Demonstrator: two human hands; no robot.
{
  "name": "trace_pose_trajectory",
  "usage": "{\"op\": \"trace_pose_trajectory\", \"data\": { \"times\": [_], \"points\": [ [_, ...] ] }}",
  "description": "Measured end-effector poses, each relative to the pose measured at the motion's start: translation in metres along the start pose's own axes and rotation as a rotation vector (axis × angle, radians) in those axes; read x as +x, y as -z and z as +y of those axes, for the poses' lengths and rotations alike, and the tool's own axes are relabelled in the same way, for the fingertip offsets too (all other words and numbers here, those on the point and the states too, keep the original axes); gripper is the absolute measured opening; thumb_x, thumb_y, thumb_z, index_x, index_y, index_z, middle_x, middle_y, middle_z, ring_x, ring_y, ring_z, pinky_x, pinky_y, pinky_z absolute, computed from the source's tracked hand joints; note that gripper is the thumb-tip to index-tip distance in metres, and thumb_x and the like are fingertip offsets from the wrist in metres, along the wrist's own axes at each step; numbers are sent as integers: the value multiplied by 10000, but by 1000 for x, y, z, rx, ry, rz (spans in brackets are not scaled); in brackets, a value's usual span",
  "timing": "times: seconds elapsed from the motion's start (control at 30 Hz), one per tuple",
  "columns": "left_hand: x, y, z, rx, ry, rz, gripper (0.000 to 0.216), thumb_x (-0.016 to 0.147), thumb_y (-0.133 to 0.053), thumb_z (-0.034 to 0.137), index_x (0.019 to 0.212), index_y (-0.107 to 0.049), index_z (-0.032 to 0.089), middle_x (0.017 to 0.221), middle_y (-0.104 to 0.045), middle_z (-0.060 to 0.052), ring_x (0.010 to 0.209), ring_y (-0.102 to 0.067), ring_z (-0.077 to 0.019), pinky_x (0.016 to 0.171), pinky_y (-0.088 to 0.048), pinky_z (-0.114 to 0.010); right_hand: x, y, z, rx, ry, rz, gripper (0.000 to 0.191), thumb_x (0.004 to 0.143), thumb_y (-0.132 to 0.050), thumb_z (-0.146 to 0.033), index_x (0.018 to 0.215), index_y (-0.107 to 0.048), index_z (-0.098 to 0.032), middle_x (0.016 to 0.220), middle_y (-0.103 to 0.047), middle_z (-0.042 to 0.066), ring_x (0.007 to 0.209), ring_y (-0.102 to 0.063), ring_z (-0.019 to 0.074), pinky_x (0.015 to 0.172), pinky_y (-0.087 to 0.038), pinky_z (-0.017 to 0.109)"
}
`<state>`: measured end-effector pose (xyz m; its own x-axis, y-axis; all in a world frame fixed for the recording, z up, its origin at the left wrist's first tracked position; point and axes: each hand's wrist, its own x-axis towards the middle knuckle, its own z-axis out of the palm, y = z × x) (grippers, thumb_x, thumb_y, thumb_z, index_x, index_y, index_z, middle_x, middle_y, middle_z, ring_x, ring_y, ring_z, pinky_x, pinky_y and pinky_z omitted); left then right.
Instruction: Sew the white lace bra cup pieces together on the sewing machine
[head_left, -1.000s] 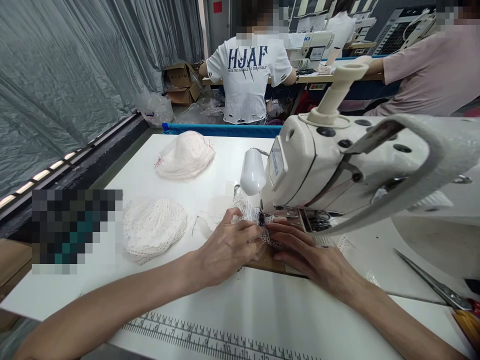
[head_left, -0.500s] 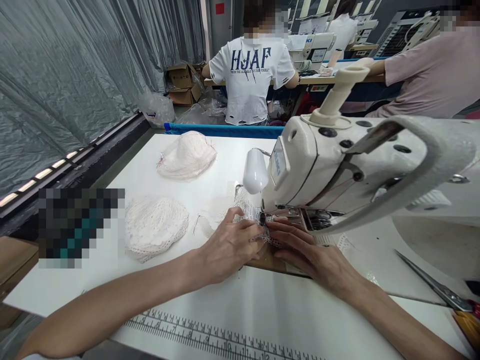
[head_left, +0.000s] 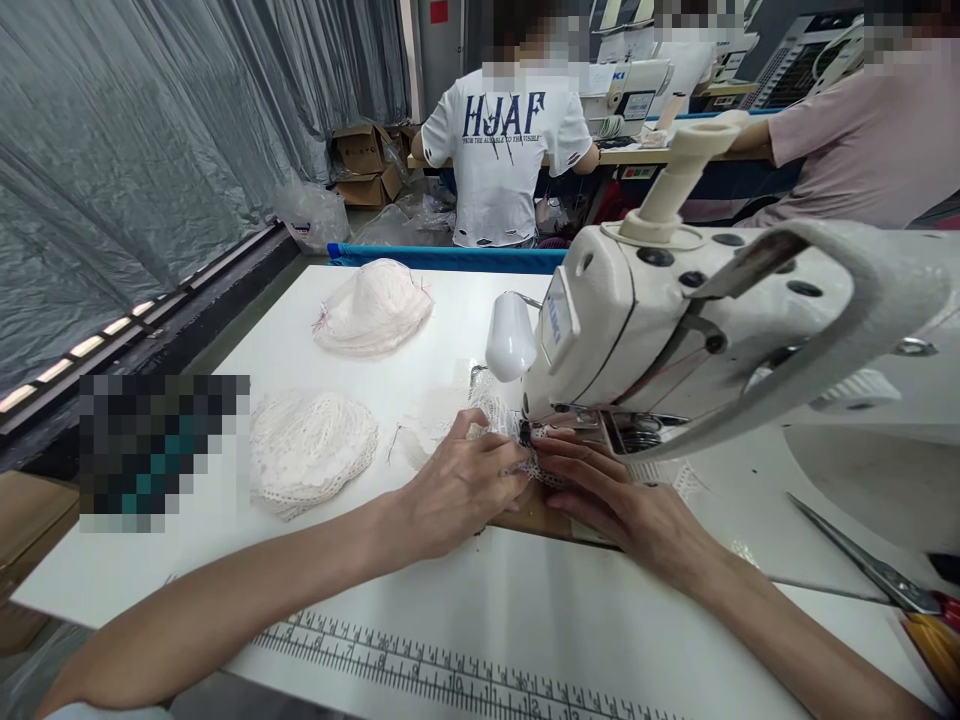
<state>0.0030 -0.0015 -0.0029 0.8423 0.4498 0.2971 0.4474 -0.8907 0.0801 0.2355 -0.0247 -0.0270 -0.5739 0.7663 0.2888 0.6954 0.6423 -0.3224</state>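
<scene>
White lace fabric (head_left: 491, 402) lies under the needle area of the sewing machine (head_left: 592, 310). My left hand (head_left: 469, 480) is at the left of the needle, fingers bent and closed on the lace's near edge. My right hand (head_left: 626, 500) rests to the right of the needle, its fingers stretched out and lying flat on the lace. Fingertips of both hands almost meet in front of the presser foot (head_left: 525, 432). The machine head and my fingers hide part of the fabric.
Two stacks of white lace cup-shaped pieces, one nearer (head_left: 311, 455) and one farther (head_left: 373, 310), lie on the left of the table. Scissors (head_left: 862, 555) lie at the right. A printed ruler (head_left: 420, 670) runs along the front edge. Co-workers sit beyond the table.
Both hands keep almost the same place on the lace. The whole view has shifted very slightly; nothing was picked up or let go.
</scene>
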Motion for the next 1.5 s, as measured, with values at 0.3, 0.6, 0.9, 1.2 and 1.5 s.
{"op": "trace_pose_trajectory", "data": {
  "times": [0.3,0.6,0.9,1.2,1.5],
  "points": [
    [3,3,1,9,-11,-23,108,909,-487,216,890,-577,159,1111,-620,-49,966,-550,-155,969,-275,-427,1,2,-2,15,-12,4,302,935,-425,-387,1141,-602,-256,1213,-622,79,1081,-593,270,885,-499,463],
    [3,4,5,62,-22,-33,137,914,-447,155,870,-575,145,1088,-622,-61,970,-553,-158,969,-302,-418,0,-4,-2,-36,-17,40,330,912,-471,-398,1195,-586,-272,1218,-623,70,1096,-583,272,881,-507,455],
    [6,5,17,210,-32,7,180,864,-461,13,898,-611,108,933,-646,-71,926,-583,-174,938,-365,-402,0,-4,-2,-46,-25,21,342,921,-463,-379,1226,-571,-269,1191,-639,75,1075,-592,276,833,-529,439],
    [4,7,7,73,-28,-31,177,923,-441,174,842,-592,131,1020,-632,-69,938,-572,-162,931,-333,-404,-4,-6,4,-53,94,53,272,928,-453,-319,1080,-677,-342,1222,-616,51,1115,-556,287,740,-540,411],
    [3,-8,10,36,81,83,162,923,-443,165,877,-598,163,1026,-652,-33,955,-567,-156,901,-321,-393,-4,-5,4,-33,93,14,236,905,-509,-330,1058,-684,-371,1176,-645,28,1095,-558,268,800,-508,393]
  ]
}}
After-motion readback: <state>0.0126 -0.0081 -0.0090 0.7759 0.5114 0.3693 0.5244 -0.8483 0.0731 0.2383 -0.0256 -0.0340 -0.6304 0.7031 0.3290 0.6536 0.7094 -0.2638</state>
